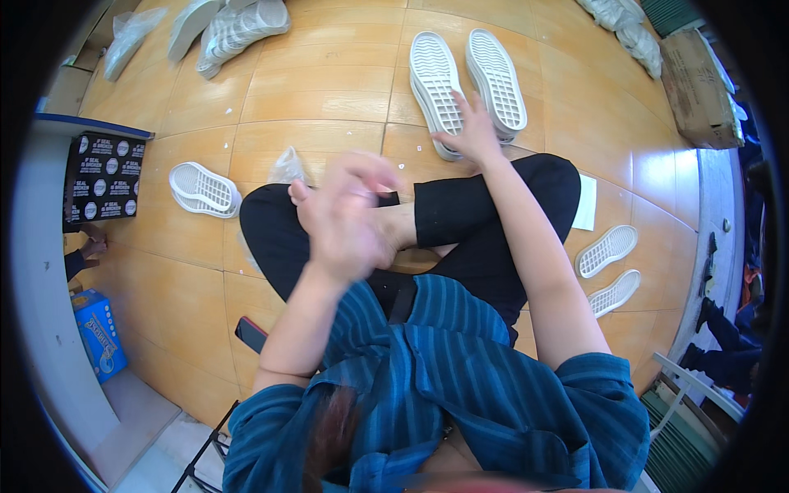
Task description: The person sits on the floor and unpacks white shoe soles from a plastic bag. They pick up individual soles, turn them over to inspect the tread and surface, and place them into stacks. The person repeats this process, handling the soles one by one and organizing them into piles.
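My right hand point(475, 134) reaches forward with its fingers spread, over the near end of a white shoe sole point(434, 78). Whether the fingertips touch it I cannot tell. Close beside it on the right lies another white sole point(496, 78); both show ridged, grid-patterned faces, and more soles seem stacked beneath them. My left hand point(349, 218) is raised over my crossed legs, smeared by motion, so I cannot make out its grip. Behind it, a crumpled clear plastic bag point(288, 167) rests by my knee.
A white sole point(203, 189) lies at left, two more point(606, 251) at right beside white paper point(585, 203). Wrapped soles point(242, 33) sit at far left. A phone point(251, 334) is near my left elbow. Cartons point(697, 90) and another person's hand point(93, 246) edge the floor.
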